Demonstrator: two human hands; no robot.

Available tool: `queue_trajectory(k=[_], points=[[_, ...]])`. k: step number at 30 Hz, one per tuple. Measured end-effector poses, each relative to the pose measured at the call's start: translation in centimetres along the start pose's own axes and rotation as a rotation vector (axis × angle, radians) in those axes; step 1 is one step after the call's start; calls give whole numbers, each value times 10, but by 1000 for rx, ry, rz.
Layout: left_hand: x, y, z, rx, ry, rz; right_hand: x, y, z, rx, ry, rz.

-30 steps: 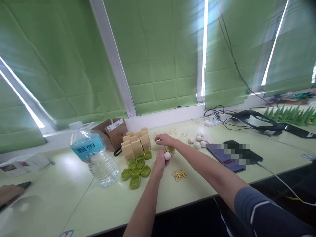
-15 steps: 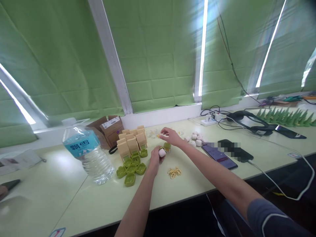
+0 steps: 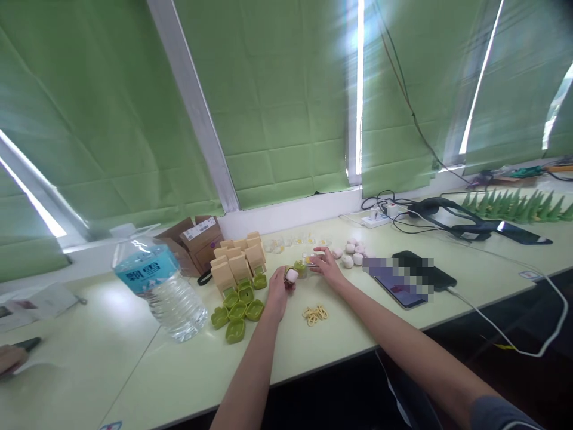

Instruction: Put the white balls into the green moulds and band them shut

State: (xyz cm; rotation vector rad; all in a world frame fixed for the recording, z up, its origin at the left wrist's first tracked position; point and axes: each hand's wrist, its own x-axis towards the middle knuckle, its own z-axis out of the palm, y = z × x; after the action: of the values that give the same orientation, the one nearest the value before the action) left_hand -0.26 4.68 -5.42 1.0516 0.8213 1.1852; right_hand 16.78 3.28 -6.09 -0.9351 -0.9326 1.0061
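My left hand [image 3: 278, 291] is closed around a small green cup with a pale pinkish-white rounded piece [image 3: 291, 275] in it. My right hand [image 3: 329, 267] pinches a small clear piece with a yellow centre [image 3: 308, 259] at its fingertips. Between the two hands, another green cup [image 3: 299, 270] stands on the table. A row of similar clear pieces [image 3: 298, 240] lies behind them. To the right of my right hand sits a heap of pale round pieces [image 3: 352, 252]. Yellow ring-like bands [image 3: 315, 314] lie in front of my hands.
Several green cups [image 3: 239, 308] and upright beige pieces [image 3: 237, 266] stand left of my hands, near a cardboard box [image 3: 199, 242] and a large water bottle [image 3: 168, 289]. Phones [image 3: 394, 280], cables and a black headset [image 3: 452, 218] are on the right. Another person's hand [image 3: 11, 358] shows far left.
My right hand has come back from the row of clear pieces toward me and to the right, with one clear piece at its fingertips. My left hand still holds the cup and pale piece.
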Motion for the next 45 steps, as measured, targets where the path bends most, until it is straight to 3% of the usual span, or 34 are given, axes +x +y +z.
queue_trajectory(k=[10,16,21,30,39,45], points=[[4,3,-3,-87,42,-74,0,-4,-4,80,12,-97],[4,8,-5,-250,149,-116,-8,-9,-4,28,-269,34],[2,9,-5,-235,141,-88,-14,-6,-2,-131,-514,113],[3,6,-5,-193,96,-77,-7,7,5,-332,-297,111],[3,3,-4,-87,34,-43,-10,3,5,-371,-315,48],[4,-2,-2,147,65,102,-17,-5,8,-413,-306,-11]])
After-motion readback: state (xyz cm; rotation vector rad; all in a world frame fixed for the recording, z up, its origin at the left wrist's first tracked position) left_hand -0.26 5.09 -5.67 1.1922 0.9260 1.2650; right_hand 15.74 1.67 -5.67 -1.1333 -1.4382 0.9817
